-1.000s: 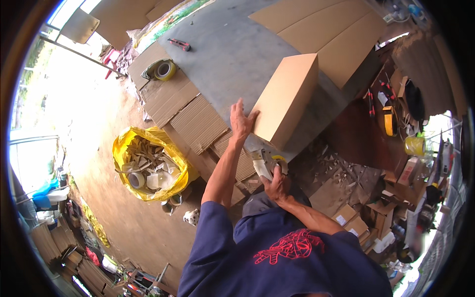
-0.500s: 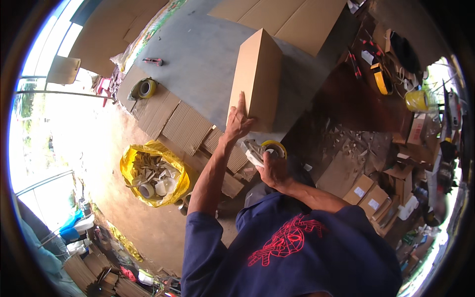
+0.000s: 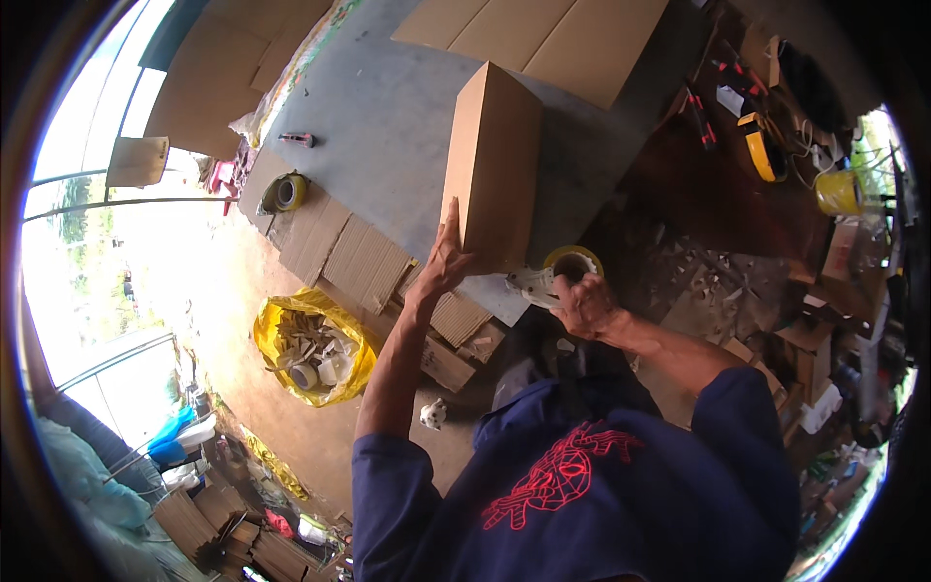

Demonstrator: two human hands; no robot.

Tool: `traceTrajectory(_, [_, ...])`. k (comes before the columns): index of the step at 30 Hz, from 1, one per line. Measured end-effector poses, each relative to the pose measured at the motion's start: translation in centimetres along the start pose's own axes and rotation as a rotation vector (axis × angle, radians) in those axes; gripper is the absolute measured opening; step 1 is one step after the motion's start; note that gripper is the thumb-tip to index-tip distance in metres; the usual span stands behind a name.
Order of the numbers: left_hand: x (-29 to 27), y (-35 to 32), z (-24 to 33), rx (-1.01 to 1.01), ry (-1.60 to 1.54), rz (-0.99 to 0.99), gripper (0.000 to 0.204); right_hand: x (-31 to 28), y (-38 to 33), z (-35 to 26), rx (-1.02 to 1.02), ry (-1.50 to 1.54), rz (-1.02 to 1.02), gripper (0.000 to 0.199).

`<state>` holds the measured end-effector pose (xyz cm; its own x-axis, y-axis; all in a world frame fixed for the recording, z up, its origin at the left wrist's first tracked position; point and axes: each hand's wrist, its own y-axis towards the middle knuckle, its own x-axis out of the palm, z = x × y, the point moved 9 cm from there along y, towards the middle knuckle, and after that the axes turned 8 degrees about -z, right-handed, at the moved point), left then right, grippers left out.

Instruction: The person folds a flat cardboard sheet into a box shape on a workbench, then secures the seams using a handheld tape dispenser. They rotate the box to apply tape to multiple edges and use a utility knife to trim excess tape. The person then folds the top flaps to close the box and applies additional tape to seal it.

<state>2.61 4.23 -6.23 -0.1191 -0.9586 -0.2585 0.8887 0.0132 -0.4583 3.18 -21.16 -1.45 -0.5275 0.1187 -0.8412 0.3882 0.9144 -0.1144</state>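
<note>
A tall closed brown cardboard box (image 3: pixel 495 170) rests on the grey tabletop (image 3: pixel 378 97). My left hand (image 3: pixel 446 260) lies against the near left part of the box, fingers stretched along its side. Just to the right of the box's near end, my right hand (image 3: pixel 587 308) is closed around a tape dispenser (image 3: pixel 531 286). The dispenser's pale front end points left toward the box, and it carries a yellow-edged tape roll (image 3: pixel 594 258). My fingers hide part of the dispenser's handle.
Flat cardboard (image 3: pixel 543 39) lies at the table's far side. A tape roll (image 3: pixel 289 192) and a box cutter (image 3: pixel 297 140) sit at the left. Below stands a yellow scrap bag (image 3: pixel 364 364). A small white dark-spotted thing (image 3: pixel 433 414) is on the floor. Tools and boxes crowd the right.
My right hand has moved right and slightly farther out with the tape dispenser. The left hand stays against the box. The whole view has shifted a little, and the white spotted thing now shows.
</note>
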Motion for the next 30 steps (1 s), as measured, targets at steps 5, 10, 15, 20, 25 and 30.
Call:
traceTrajectory(5, [0.1,0.0,0.9,-0.030,0.048,-0.004,0.122,-2.2,-0.8,6.2,-0.018,-0.029,0.063,0.041])
traceTrajectory(10, [0.1,-0.4,0.9,0.015,0.104,0.009,0.118,-1.0,2.2,9.3,0.076,-0.015,-0.019,0.038])
traceTrajectory(15, [0.3,-0.5,2.4,0.004,0.184,0.046,0.121,3.6,3.7,9.7,0.080,-0.196,0.022,0.056])
traceTrajectory(20, [0.2,-0.9,2.2,-0.024,0.229,0.055,0.115,3.8,3.1,5.3,0.048,-0.536,0.180,0.069])
traceTrajectory(25, [0.3,-0.8,1.2,0.000,0.351,0.152,0.112,0.6,4.1,-1.6,0.128,-0.776,0.391,0.045])
traceTrajectory(30, [0.4,0.0,-0.4,-0.042,0.334,0.144,0.112,2.1,5.1,-2.3,0.315,-0.752,0.337,0.037])
